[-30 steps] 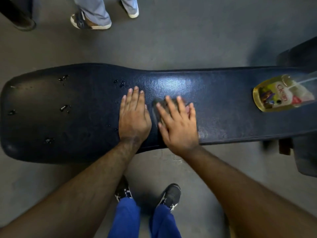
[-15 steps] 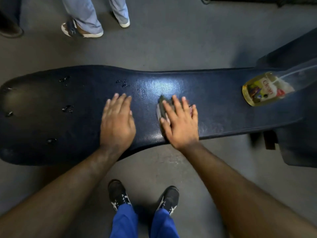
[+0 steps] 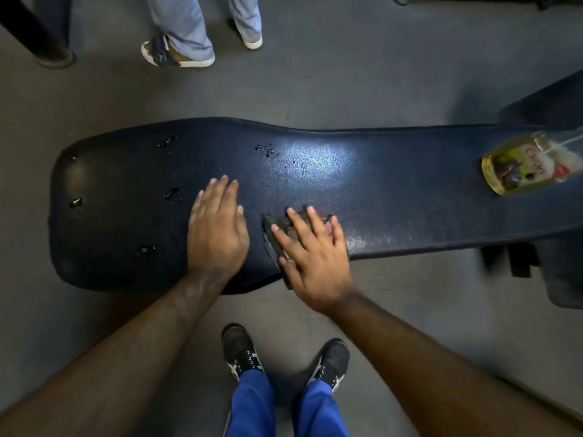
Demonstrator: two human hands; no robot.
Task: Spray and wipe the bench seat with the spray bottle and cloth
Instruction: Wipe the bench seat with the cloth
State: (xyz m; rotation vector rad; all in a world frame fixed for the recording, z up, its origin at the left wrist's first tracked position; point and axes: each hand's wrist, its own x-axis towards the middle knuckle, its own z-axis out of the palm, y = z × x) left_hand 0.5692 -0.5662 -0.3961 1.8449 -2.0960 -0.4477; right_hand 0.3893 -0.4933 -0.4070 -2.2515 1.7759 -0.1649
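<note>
The long dark-blue padded vinyl bench seat (image 3: 394, 197) runs left-right across the view, wide rounded end to the left, narrow end to the right. Right hand (image 3: 310, 258) lies flat, fingers spread, pressing a small dark folded cloth (image 3: 279, 233) onto the near edge of the seat, approx mid-length; it isn't clenched, just palm-down w/ the cloth pinned under it. Left hand (image 3: 216, 231) is just beside it to the left, flat & open on the vinyl, holding nothing, prob bracing. Key relation: the unwiped wet patches (image 3: 173, 193) all lie left of both hands, toward the wide end, so the next swipe likely goes leftward along the long axis, and the left hand sits between cloth & droplets, so it'd need to shift or lift. Clear plastic spray bottle w/ yellowish liquid & colourful label (image 3: 530, 167) lies on its side at the far right end of the seat, well apart from both hands, nearer the right one. Counts: 1 bench, 1 cloth, 1 bottle, 2 hands, roughly 6 droplet clusters. Spraying looks done; wiping approx half done, judging by the smeared sheen right of centre.
</note>
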